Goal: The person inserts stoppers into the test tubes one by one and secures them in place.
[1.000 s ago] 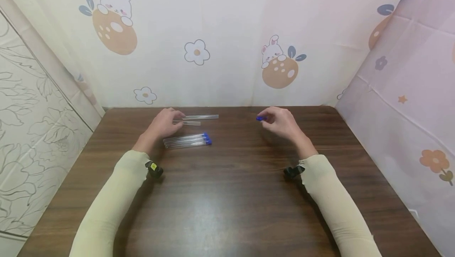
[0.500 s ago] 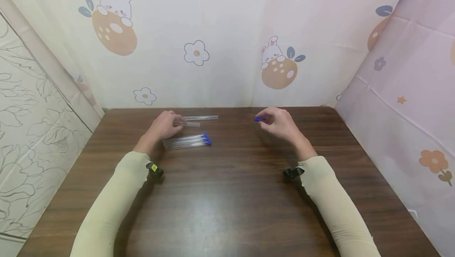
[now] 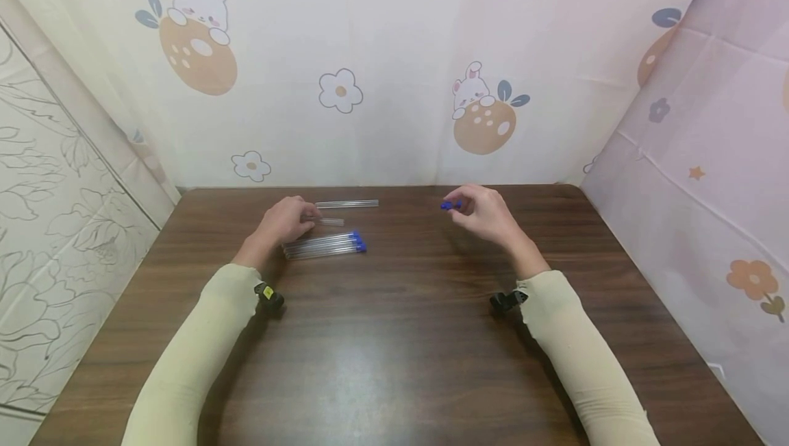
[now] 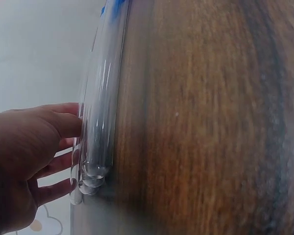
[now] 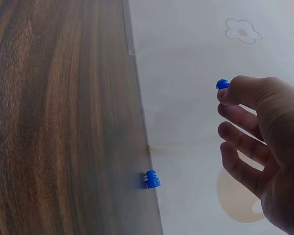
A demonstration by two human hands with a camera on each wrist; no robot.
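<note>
My left hand (image 3: 285, 218) pinches a clear test tube (image 3: 333, 222), low over the far left of the table. Behind it, more clear tubing (image 3: 348, 203) lies without a stopper; whether it is one tube or two I cannot tell. Several test tubes with blue stoppers (image 3: 327, 245) lie side by side just nearer than that hand. In the left wrist view these stoppered tubes (image 4: 100, 107) cover part of the left fingers. My right hand (image 3: 487, 213) pinches a blue stopper (image 5: 222, 84) between thumb and finger. Another blue stopper (image 5: 152, 179) rests on the table below it.
The dark wood table (image 3: 394, 336) ends at a patterned curtain (image 3: 394, 124) along the back. A second curtain (image 3: 709, 213) hangs at the right, and a panel with line drawings (image 3: 55, 227) stands at the left.
My left hand has taken hold of the test tube and moved slightly nearer, bringing it toward the stoppered tubes. The right hand has barely moved and keeps its stopper.
</note>
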